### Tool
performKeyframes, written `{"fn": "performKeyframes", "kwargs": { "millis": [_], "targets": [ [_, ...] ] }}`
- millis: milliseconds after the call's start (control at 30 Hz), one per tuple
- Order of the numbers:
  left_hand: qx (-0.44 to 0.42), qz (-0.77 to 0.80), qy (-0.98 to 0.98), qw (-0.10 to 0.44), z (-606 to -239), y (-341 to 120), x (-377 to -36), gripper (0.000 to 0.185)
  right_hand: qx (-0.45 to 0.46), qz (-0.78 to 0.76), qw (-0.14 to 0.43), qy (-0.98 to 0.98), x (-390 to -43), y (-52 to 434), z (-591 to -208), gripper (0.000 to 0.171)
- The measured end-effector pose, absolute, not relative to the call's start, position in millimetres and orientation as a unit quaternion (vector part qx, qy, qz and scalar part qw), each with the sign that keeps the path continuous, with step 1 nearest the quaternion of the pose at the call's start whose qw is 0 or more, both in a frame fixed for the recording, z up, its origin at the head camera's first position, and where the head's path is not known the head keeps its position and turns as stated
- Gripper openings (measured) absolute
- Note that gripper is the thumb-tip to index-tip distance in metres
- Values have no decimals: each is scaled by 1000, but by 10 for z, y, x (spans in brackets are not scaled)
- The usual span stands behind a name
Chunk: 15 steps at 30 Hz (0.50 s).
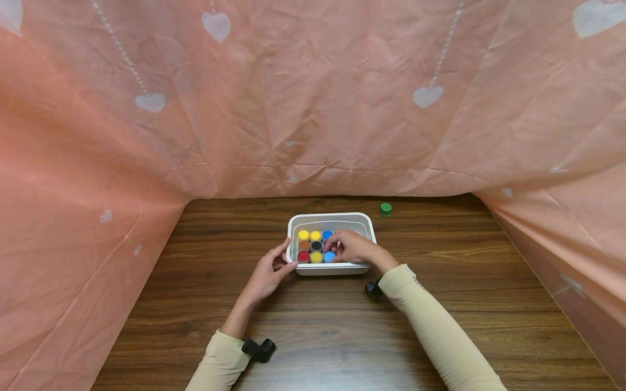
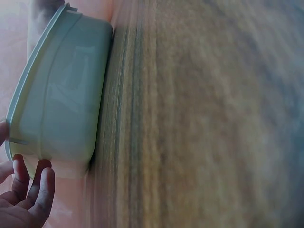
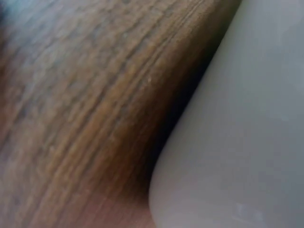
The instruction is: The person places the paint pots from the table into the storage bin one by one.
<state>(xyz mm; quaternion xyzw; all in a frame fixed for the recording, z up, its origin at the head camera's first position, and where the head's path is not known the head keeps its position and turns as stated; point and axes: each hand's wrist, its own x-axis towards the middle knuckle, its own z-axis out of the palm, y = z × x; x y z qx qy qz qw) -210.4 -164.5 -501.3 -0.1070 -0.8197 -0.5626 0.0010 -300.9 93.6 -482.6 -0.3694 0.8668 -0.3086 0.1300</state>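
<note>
A white plastic tub (image 1: 334,269) holds several small paint pots with coloured lids, set in rows at its left side. My left hand (image 1: 266,274) grips the tub's front left corner, thumb on the rim and fingers against the side wall; the left wrist view shows these fingertips (image 2: 45,164) on the wall. Inside the tub, my right hand (image 1: 356,247) pinches a pot with a magenta lid (image 1: 326,246), mostly hidden by the fingers. It sits beside the black-lidded pot (image 1: 316,246), between a blue-lidded pot (image 1: 327,235) and a light-blue-lidded one (image 1: 329,257).
Behind the tub, to its right, a green-lidded pot (image 1: 385,209) stands on the brown wooden table (image 1: 195,288). A pink curtain (image 1: 323,125) with white hearts encloses the back and both sides. The right wrist view is filled by the table and the tub's outer wall.
</note>
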Motion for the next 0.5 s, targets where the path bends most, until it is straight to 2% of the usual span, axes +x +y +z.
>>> {"fn": "performKeyframes", "kwargs": {
  "millis": [300,500],
  "targets": [
    [-106,-564,-819,0,-5053,-1646,-2114,65,-362,-310,134,869,-3005,984,-4772,24],
    [-111,-566,-817,8,-5040,-1641,-2102,64,-354,-345,88,865,-3075,1177,-4557,28]
  ]
}}
